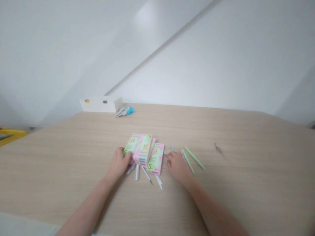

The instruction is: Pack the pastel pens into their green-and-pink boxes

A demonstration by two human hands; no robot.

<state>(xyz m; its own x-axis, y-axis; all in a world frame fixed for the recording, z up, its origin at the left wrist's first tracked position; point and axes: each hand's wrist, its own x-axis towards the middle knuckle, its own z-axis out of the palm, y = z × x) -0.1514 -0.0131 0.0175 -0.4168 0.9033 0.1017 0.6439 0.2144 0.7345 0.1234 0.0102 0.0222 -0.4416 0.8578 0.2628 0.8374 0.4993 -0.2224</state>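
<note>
Pink-and-green printed boxes marked "5" lie stacked a little askew in the middle of the table. My left hand is closed on the left edge of the stack, thumb near the lower corner. Another such box lies to the right, by the stack. White pens stick out from beneath the boxes toward me. My right hand lies low over more pens, its fingers curled together, with a purplish tip showing at the fingertips. Just right of it are two green pens. Blur hides the exact finger contact.
A white open box stands at the back left against the white wall. Beside it lies a crumpled grey-and-blue item. A small dark metallic object rests to the right. A yellow frame shows beyond the table's left edge.
</note>
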